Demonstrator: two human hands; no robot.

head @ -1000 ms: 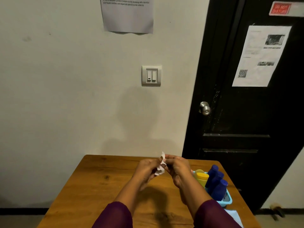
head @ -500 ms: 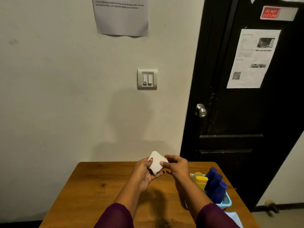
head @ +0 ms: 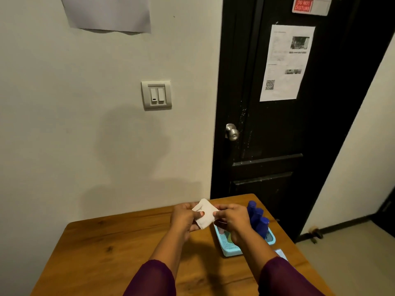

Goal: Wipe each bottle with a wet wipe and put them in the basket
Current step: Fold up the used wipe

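Above the wooden table [head: 111, 248], both hands hold a white wet wipe [head: 204, 212] between them. My left hand [head: 184, 216] pinches its left edge and my right hand [head: 232, 216] pinches its right edge. Behind my right hand sits a light blue basket [head: 229, 249] at the table's right side. Three blue bottles [head: 259, 221] stand upright in it. A bit of yellow shows in the basket below my right wrist; the rest is hidden by the arm.
The table stands against a pale wall with a light switch [head: 156, 95]. A black door with a metal knob [head: 232, 131] is just behind the table's right corner. A white sheet [head: 281, 254] lies at the table's right edge near the basket.
The wipe went from a crumpled twist to a flatter square spread between both hands. The camera view shifted left and tilted, so the basket now sits further right.
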